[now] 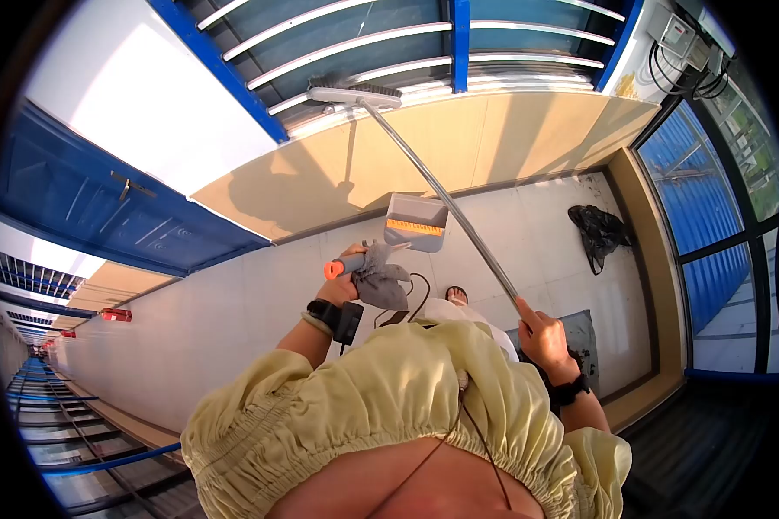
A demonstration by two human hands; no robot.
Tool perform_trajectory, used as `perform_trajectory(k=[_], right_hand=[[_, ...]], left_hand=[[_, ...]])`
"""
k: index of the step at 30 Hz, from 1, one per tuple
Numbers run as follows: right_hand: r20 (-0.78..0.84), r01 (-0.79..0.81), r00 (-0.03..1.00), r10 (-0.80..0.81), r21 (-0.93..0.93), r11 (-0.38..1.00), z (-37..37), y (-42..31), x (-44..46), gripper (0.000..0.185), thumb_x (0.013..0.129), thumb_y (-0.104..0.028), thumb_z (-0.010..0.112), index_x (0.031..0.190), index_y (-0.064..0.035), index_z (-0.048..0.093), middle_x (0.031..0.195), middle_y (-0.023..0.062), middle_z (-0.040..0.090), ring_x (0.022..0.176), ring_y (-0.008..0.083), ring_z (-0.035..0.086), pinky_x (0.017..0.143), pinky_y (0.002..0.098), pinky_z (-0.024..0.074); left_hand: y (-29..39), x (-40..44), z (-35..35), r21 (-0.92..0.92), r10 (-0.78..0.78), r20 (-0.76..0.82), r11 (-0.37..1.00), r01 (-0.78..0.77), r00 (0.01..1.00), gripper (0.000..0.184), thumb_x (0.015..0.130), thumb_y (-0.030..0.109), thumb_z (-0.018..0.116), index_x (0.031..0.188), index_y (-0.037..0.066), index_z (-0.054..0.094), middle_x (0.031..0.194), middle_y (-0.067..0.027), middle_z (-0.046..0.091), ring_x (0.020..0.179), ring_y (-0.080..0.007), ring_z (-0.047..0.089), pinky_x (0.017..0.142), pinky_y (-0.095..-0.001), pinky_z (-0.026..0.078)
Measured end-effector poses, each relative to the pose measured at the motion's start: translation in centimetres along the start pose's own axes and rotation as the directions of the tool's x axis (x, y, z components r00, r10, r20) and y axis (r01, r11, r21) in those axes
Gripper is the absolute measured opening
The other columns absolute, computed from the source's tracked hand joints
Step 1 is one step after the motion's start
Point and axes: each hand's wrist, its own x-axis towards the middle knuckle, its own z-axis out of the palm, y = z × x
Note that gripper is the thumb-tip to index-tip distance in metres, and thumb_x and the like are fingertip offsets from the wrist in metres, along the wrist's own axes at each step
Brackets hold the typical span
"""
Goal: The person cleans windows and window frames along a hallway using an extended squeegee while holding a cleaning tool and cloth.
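My left hand [344, 287] is closed round a thick grey handle [352, 262] with an orange end. A crumpled grey cloth [383, 281] hangs at the same hand. The handle points toward a grey dustpan [417, 210] with an orange strip, standing on the floor by the wall; the cloth hides whether they join. My right hand [543, 336] grips the lower end of a long metal pole [446, 199]. At its far end, a broom head [355, 96] with dark bristles rests at the window ledge, by the bars.
White window bars [346, 56] in a blue frame rise above the tan wall panel [441, 138]. A black plastic bag [597, 235] lies on the floor at right, near glass panes [701, 208]. A blue door [104, 195] is at left. A grey mat [580, 342] lies beside my right hand.
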Motion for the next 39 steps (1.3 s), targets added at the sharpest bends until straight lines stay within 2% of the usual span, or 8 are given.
perform_trajectory(k=[13, 16, 19, 22, 27, 34, 37, 39], right_hand=[[0.104, 0.141, 0.987, -0.123, -0.179, 0.974, -0.3, 4.4, 6.0, 0.055, 0.076, 0.000, 0.060, 0.128, -0.0156, 0.055, 0.066, 0.0109, 0.056, 0.056, 0.0311, 0.057, 0.052, 0.0420, 0.0484], [0.172, 0.096, 0.984, -0.043, -0.314, 0.945, -4.1, 6.0, 3.9, 0.061, 0.077, 0.003, 0.058, 0.133, -0.0181, 0.051, 0.066, 0.0101, 0.053, 0.054, 0.0300, 0.056, 0.051, 0.0406, 0.0488], [0.228, 0.008, 0.970, 0.082, -0.370, 0.929, -5.5, 7.9, 1.9, 0.066, 0.077, 0.004, 0.056, 0.138, -0.0198, 0.045, 0.071, 0.0114, 0.055, 0.058, 0.0315, 0.057, 0.054, 0.0421, 0.0506], [0.400, -0.130, 0.893, 0.208, -0.215, 0.968, -5.4, 9.7, 1.7, 0.064, 0.077, 0.004, 0.054, 0.137, -0.0147, 0.047, 0.086, 0.0150, 0.064, 0.065, 0.0305, 0.061, 0.060, 0.0406, 0.0493], [0.546, -0.293, 0.810, 0.214, 0.062, 0.954, -3.0, 15.4, 2.2, 0.060, 0.074, -0.003, 0.062, 0.133, -0.0080, 0.051, 0.068, 0.0121, 0.060, 0.050, 0.0156, 0.048, 0.049, 0.0333, 0.0409], [0.706, -0.475, 0.686, 0.178, 0.248, 0.844, 5.4, 25.4, 14.8, 0.059, 0.073, -0.004, 0.060, 0.131, -0.0020, 0.052, 0.046, 0.0013, 0.043, 0.039, 0.0072, 0.033, 0.040, 0.0277, 0.0286], [0.785, -0.247, 0.618, 0.048, 0.136, 0.959, 9.6, 26.9, 25.4, 0.059, 0.075, -0.001, 0.061, 0.132, 0.0003, 0.050, 0.065, 0.0079, 0.063, 0.040, 0.0066, 0.037, 0.040, 0.0278, 0.0304], [0.776, -0.167, 0.613, -0.145, 0.307, 0.937, 14.8, 30.0, 30.9, 0.058, 0.076, 0.002, 0.063, 0.133, 0.0020, 0.049, 0.111, 0.0195, 0.064, 0.044, 0.0059, 0.042, 0.039, 0.0276, 0.0352]], left_hand=[[-0.5, -0.4, -0.2, -0.094, 0.134, 0.016, 0.987, -0.132, 0.991, 0.020, 0.084, 0.023, 0.059, 0.088, 0.004, 0.065, 0.082, -0.0075, 0.068, 0.074, -0.0213, 0.065, 0.076, -0.0366, 0.055], [-1.6, 0.5, -3.5, 0.115, 0.428, 0.180, 0.885, -0.451, 0.886, 0.019, 0.082, 0.014, 0.061, 0.100, 0.007, 0.060, 0.095, -0.0062, 0.062, 0.090, -0.0197, 0.061, 0.085, -0.0363, 0.051], [-3.2, 4.6, -11.7, 0.144, 0.393, 0.176, 0.897, -0.419, 0.902, 0.040, 0.073, -0.002, 0.063, 0.111, 0.010, 0.055, 0.105, -0.0040, 0.057, 0.100, -0.0169, 0.056, 0.092, -0.0333, 0.045], [-3.8, 6.1, -14.4, 0.198, 0.382, 0.130, 0.894, -0.401, 0.915, 0.065, 0.062, -0.017, 0.062, 0.118, 0.013, 0.050, 0.112, -0.0021, 0.053, 0.104, -0.0149, 0.051, 0.096, -0.0302, 0.040], [-5.2, 6.8, -14.0, 0.019, 0.390, -0.354, 0.912, -0.411, 0.850, 0.018, 0.082, 0.022, 0.060, 0.086, 0.005, 0.064, 0.080, -0.0079, 0.067, 0.072, -0.0217, 0.065, 0.075, -0.0375, 0.055], [-5.4, 2.3, -7.8, -0.386, 0.193, -0.357, 0.860, -0.333, 0.914, 0.014, 0.083, 0.017, 0.058, 0.097, 0.014, 0.061, 0.095, -0.0029, 0.062, 0.086, -0.0138, 0.061, 0.075, -0.0329, 0.052], [-6.3, 3.5, -7.0, -0.402, 0.288, -0.519, 0.749, -0.527, 0.805, 0.015, 0.084, 0.026, 0.058, 0.090, 0.013, 0.063, 0.086, -0.0029, 0.064, 0.078, -0.0144, 0.063, 0.069, -0.0321, 0.052], [-8.0, 4.2, -7.0, -0.332, 0.364, -0.629, 0.674, -0.660, 0.687, 0.017, 0.082, 0.028, 0.060, 0.088, 0.012, 0.063, 0.083, -0.0025, 0.064, 0.074, -0.0143, 0.062, 0.067, -0.0308, 0.052]])
